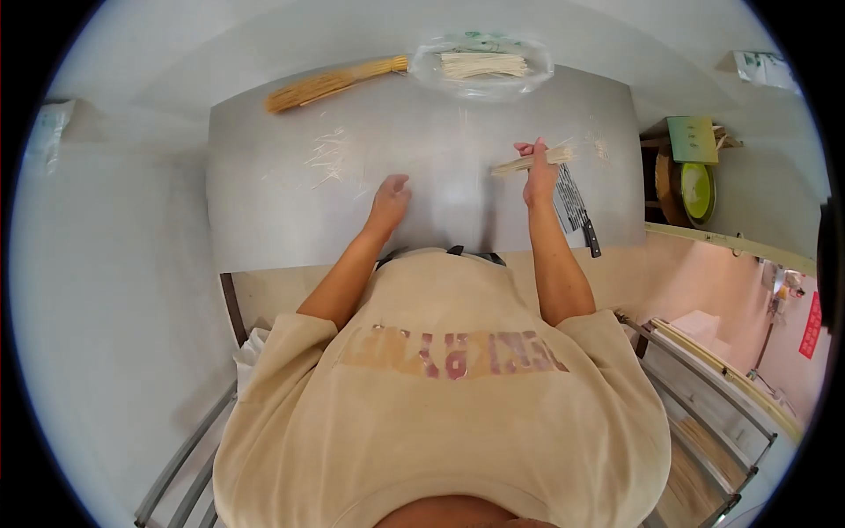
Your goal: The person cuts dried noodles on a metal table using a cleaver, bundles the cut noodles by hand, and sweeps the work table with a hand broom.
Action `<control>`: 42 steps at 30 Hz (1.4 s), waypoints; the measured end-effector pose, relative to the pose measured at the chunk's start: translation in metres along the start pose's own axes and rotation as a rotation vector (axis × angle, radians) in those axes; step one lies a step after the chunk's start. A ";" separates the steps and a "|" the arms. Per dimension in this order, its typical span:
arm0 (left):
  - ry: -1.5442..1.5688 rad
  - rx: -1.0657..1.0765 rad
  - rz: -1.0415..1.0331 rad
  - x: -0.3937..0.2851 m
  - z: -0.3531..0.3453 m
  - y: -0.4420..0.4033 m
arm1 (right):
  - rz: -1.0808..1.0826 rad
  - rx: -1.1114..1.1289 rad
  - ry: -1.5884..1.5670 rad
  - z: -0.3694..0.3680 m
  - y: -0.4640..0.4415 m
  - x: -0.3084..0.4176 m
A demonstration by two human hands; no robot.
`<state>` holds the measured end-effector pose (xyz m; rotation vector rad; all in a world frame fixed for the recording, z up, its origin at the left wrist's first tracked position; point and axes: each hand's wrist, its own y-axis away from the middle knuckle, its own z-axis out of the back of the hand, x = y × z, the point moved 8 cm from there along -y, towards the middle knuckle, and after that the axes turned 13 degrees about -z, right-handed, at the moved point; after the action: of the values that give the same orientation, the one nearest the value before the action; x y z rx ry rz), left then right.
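My right hand (539, 180) is closed around a bundle of thin, pale straw-like sticks (558, 156), which lies crosswise in the fingers above the metal table. Beside that wrist, a cleaver (570, 201) with a dark handle lies flat, its blade partly hidden by the hand. My left hand (390, 202) hovers over the table's near middle with loosely curled fingers, and nothing shows in it. To its upper left, loose thin sticks (329, 158) are scattered. A few more short pieces (601, 148) lie right of the bundle.
Along the back of the metal table (440, 150) lie a long golden straw bundle (339, 83) and a clear plastic bag (422, 66) holding pale sticks (484, 65). A green bowl (697, 191) and a box (693, 139) sit right of the table. Metal rails (695, 449) flank me.
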<state>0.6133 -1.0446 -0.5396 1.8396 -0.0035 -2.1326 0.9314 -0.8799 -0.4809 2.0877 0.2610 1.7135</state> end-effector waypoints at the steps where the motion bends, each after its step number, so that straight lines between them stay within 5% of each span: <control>1: -0.073 0.021 -0.069 -0.004 -0.004 -0.001 | 0.005 0.027 -0.097 0.001 0.000 0.008; 6: -0.250 0.073 -0.251 -0.078 -0.035 0.001 | -0.187 0.138 -0.316 0.003 0.016 0.028; 8: -0.497 0.083 -0.723 -0.139 -0.057 0.004 | -0.268 0.207 -0.378 -0.007 0.015 0.021; 11: -0.551 0.262 -0.806 -0.177 -0.085 0.005 | -0.427 0.394 -0.494 -0.054 0.026 -0.005; 15: -0.368 0.457 -0.353 -0.127 -0.085 -0.022 | -0.574 0.469 -0.488 -0.109 0.071 0.022; 17: -0.169 0.446 -0.366 -0.124 -0.067 -0.019 | -0.584 0.545 -0.494 -0.109 0.075 0.019; 19: 0.389 0.497 0.229 -0.103 -0.054 0.001 | -0.377 0.363 -0.009 -0.060 0.043 -0.022; 21: 0.503 0.471 0.284 -0.093 -0.044 0.008 | -0.345 0.202 0.821 -0.012 0.013 -0.091; 23: 0.757 0.452 0.310 -0.092 -0.040 0.014 | -0.080 0.020 1.252 0.001 0.031 -0.116; 25: 0.796 0.428 0.306 -0.089 -0.036 0.020 | 0.167 0.077 1.463 -0.005 0.055 -0.136; 31: 0.796 0.366 0.224 -0.107 -0.020 0.025 | 0.177 0.102 1.623 -0.019 0.059 -0.155; 35: 0.675 0.298 0.186 -0.108 -0.008 0.023 | 0.235 0.164 1.646 -0.041 0.057 -0.148; 38: 0.629 0.290 0.158 -0.115 0.000 0.022 | 0.040 0.154 1.280 -0.060 0.041 -0.138; 40: 0.604 0.287 0.154 -0.121 0.001 0.024 | -0.395 0.288 0.535 -0.086 0.038 -0.137; 42: 0.546 0.295 0.124 -0.132 0.002 0.024 | -0.398 0.303 0.448 -0.113 0.039 -0.118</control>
<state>0.6330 -1.0359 -0.4076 2.4643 -0.3106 -1.5518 0.7912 -0.9387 -0.5518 1.6519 1.0516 1.9474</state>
